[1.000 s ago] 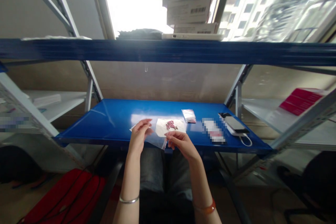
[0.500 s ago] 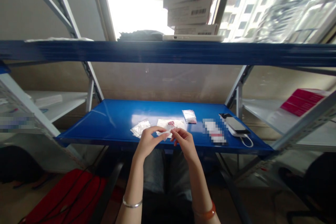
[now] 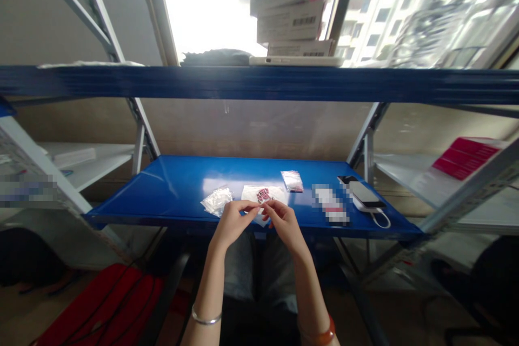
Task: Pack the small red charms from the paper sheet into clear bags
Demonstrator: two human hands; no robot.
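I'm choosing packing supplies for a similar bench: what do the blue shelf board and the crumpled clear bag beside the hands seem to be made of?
The blue shelf board looks like painted sheet steel, though the material underneath can't be confirmed; its glossy finish shows bright glare. The crumpled clear bag looks like thin plastic film, see-through with shiny creases.

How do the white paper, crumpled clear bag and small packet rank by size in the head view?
Largest to smallest: white paper, crumpled clear bag, small packet.
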